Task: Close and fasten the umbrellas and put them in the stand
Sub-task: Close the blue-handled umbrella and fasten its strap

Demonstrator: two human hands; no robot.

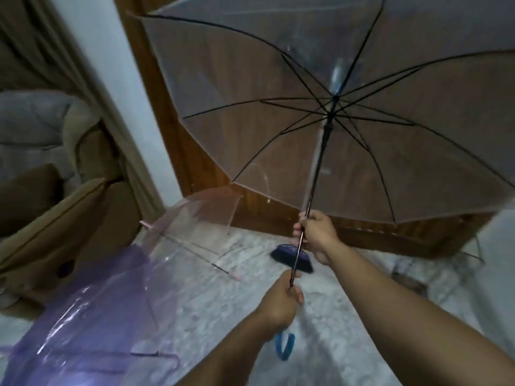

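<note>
The open clear umbrella (320,112) is held up ahead by its black shaft (312,190): the right hand (315,235) is clamped higher, the left hand (281,302) lower, above the blue crook handle (284,346). If the runner is pulled carelessly, the right hand's fingers could be pinched, or the pink umbrella (195,227) to the left struck.

Open umbrella (348,112) canopy cut off top & right; blue handle (284,345) mostly hidden by left hand (278,305); purple umbrella (83,316) cropped bottom-left.
</note>
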